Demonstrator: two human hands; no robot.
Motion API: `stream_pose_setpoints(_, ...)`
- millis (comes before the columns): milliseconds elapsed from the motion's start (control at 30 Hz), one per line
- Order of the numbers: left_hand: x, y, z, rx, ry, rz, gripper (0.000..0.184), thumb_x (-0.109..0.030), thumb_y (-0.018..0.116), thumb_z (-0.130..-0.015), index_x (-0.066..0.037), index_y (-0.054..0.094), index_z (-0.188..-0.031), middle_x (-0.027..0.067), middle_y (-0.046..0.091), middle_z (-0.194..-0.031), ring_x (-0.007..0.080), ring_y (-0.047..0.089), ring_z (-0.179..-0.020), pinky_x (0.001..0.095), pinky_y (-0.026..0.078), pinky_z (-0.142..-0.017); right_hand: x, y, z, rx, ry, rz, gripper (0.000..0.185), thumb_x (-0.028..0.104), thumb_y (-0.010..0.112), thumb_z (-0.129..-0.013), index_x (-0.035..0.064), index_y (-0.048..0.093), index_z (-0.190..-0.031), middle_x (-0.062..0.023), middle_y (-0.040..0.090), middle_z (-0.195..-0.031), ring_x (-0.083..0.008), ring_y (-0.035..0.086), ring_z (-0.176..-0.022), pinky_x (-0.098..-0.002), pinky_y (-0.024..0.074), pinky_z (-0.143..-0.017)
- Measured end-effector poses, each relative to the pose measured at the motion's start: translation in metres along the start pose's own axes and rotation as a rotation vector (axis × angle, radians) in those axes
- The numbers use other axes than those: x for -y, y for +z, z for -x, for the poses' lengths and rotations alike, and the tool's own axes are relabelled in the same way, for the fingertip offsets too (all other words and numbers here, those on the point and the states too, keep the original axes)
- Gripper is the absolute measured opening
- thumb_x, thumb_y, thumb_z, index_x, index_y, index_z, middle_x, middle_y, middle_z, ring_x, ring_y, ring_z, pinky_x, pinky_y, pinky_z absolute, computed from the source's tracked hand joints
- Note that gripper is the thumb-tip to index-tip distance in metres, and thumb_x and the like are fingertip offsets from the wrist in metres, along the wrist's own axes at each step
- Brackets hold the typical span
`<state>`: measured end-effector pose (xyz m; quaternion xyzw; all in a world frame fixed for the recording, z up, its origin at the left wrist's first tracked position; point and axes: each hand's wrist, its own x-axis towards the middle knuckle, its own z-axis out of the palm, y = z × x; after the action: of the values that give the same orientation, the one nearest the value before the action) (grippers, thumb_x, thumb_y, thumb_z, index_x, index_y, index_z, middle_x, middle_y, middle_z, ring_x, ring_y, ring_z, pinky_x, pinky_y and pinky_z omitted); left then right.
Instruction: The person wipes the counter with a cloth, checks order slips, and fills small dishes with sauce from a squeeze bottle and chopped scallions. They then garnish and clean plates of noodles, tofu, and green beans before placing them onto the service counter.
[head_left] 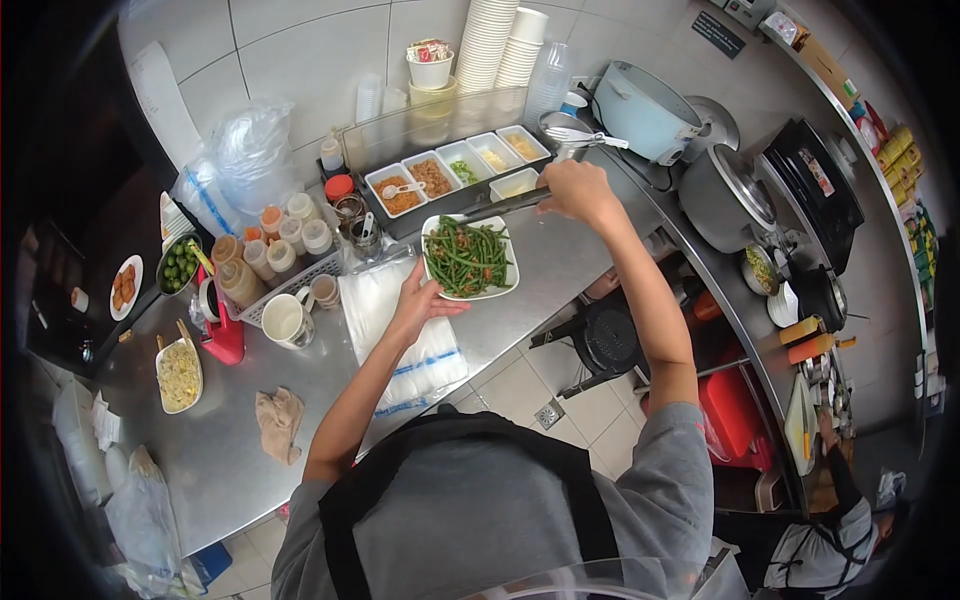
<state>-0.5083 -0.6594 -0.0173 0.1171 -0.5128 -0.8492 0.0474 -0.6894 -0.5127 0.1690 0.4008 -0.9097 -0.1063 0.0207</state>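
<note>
A square white dish (pixel 508 287) heaped with green beans (pixel 465 254) and small brown bits is up in front of me over the steel counter. My left hand (pixel 420 305) is closed on the dish's lower left side, with the thumb near the rim and fingers beneath. My right hand (pixel 578 190) is wrapped around the handle of what look like metal tongs (pixel 505 206). Their far end reaches the dish's upper edge, at the beans. Behind the dish stands a topping rack with white tubs (pixel 430 178). Clear plastic bags (pixel 395 330) lie under my left forearm.
Sauce bottles (pixel 250 265) fill a basket at left, beside a white pitcher (pixel 287 320). A fried rice dish (pixel 179 376) and a cloth (pixel 279 425) lie nearer. Rice cookers (pixel 725 205) line the right. Another person (pixel 825 540) works at lower right.
</note>
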Motion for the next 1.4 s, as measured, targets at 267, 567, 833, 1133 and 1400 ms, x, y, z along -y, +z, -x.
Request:
stream_pose_setpoints(267, -0.007, 0.002, 0.001, 0.028, 0.001, -0.031, 0.054, -0.004, 0.033, -0.086, -0.007, 0.019, -0.138, 0.0221, 0.059, -0.107, 0.0315, 0.067, -0.077, 0.0291, 0.057, -0.062, 0.017, 0.02, -0.004, -0.222, -0.166, 0.018, 0.025, 0.023, 0.076, -0.061, 0.0063, 0.068, -0.078, -0.0137, 0.066, -0.077, -0.031, 0.066, -0.075, -0.0404, 0.0523, -0.063)
stream_pose_setpoints(567, -0.007, 0.003, -0.003, -0.003, 0.015, -0.052, 0.053, -0.005, 0.033, -0.087, -0.005, 0.018, -0.138, 0.0224, 0.06, -0.107, 0.0311, 0.067, -0.08, 0.0307, 0.057, -0.065, 0.034, -0.026, 0.018, -0.135, -0.144, 0.039, 0.032, 0.026, 0.077, -0.063, 0.0121, 0.068, -0.091, -0.0113, 0.067, -0.084, -0.0288, 0.064, -0.082, -0.0396, 0.0512, -0.068)
stream_pose_setpoints(833, -0.006, 0.003, -0.006, -0.016, 0.011, -0.023, 0.057, -0.006, 0.034, -0.087, -0.005, 0.011, -0.14, 0.0229, 0.06, -0.106, 0.0315, 0.067, -0.079, 0.0318, 0.057, -0.067, 0.042, -0.005, 0.003, -0.083, -0.262, 0.017, 0.028, 0.023, 0.079, -0.061, 0.0098, 0.07, -0.084, -0.0109, 0.067, -0.08, -0.0292, 0.065, -0.078, -0.0392, 0.052, -0.064)
stream_pose_setpoints(1133, -0.009, -0.002, -0.002, -0.024, 0.037, -0.008, 0.057, -0.005, 0.034, -0.086, -0.008, 0.014, -0.14, 0.0229, 0.058, -0.109, 0.0322, 0.067, -0.08, 0.0319, 0.057, -0.067, 0.019, -0.027, 0.016, -0.108, -0.134, -0.035, 0.031, 0.025, 0.078, -0.063, 0.0161, 0.07, -0.092, -0.01, 0.067, -0.087, -0.0275, 0.065, -0.083, -0.0391, 0.051, -0.071)
stream_pose_setpoints(1400, 0.0, -0.009, -0.009, 0.003, 0.089, -0.004, 0.051, -0.006, 0.035, -0.087, -0.006, 0.02, -0.136, 0.0239, 0.058, -0.109, 0.0341, 0.066, -0.08, 0.0343, 0.058, -0.067, 0.002, -0.018, 0.011, -0.076, -0.046, 0.072, 0.031, 0.03, 0.078, -0.063, 0.0162, 0.07, -0.09, -0.0089, 0.067, -0.086, -0.0284, 0.065, -0.083, -0.038, 0.0515, -0.07)
